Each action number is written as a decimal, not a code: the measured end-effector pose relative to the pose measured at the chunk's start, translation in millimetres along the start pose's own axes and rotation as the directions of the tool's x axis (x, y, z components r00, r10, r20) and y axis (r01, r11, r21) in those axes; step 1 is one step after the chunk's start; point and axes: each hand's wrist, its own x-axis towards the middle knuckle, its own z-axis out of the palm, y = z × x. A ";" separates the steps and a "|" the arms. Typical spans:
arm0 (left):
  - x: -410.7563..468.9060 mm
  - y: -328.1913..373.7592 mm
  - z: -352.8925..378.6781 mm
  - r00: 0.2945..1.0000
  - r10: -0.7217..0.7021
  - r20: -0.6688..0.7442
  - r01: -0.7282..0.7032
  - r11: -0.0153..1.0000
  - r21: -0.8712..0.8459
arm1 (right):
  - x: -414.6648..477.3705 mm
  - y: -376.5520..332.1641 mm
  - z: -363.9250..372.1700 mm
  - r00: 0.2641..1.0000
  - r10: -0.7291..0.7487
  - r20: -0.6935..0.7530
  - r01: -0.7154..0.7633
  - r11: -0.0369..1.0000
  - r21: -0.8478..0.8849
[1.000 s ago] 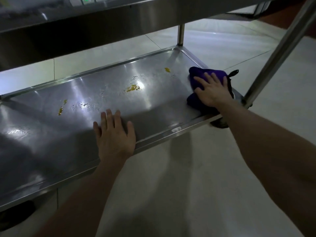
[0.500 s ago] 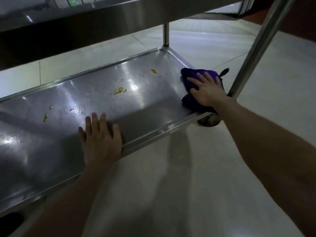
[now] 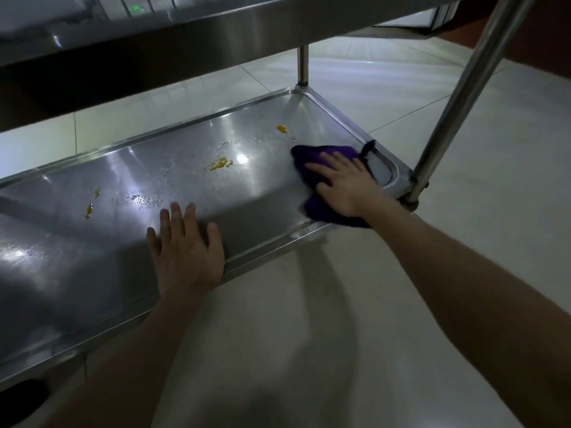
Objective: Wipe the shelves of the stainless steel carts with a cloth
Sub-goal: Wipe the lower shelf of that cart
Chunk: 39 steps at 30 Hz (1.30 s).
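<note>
Right hand (image 3: 343, 183) flat on purple cloth (image 3: 321, 211), left hand (image 3: 187, 251) on shelf (image 3: 265, 193)

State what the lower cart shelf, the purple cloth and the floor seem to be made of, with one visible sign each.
Silvery lower cart shelf: stainless steel, brushed; streaky mirror-like glare. Purple cloth: soft fabric, perhaps microfibre; it bunches under the right hand. Pale floor: probably glazed tile; glossy, with straight joint lines.

hands: 2 (image 3: 188, 251) (image 3: 343, 183) | cloth: 1 (image 3: 327, 211) | shelf: 1 (image 3: 262, 257) | yellow stains: 4 (image 3: 220, 163)
</note>
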 end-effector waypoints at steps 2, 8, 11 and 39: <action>-1.2 2.9 -0.2 1.000 0.002 -0.005 -0.002 1.000 0.000 | 11.0 50.7 -13.3 0.985 0.172 -0.023 -0.173 0.985 -0.020; -0.7 9.6 1.5 0.998 0.035 -0.045 -0.036 0.999 -0.021 | 41.0 -0.9 2.1 0.987 0.149 -0.062 -0.151 0.988 -0.022; 0.3 10.0 -1.4 0.998 0.033 -0.059 -0.037 0.997 -0.062 | 40.5 -95.3 25.5 0.976 -0.216 0.018 0.216 0.976 -0.028; -37.8 -210.0 -58.1 0.980 -0.197 -0.030 0.198 0.980 0.002 | 47.0 -332.0 103.6 0.871 -0.492 0.011 0.492 0.870 -0.022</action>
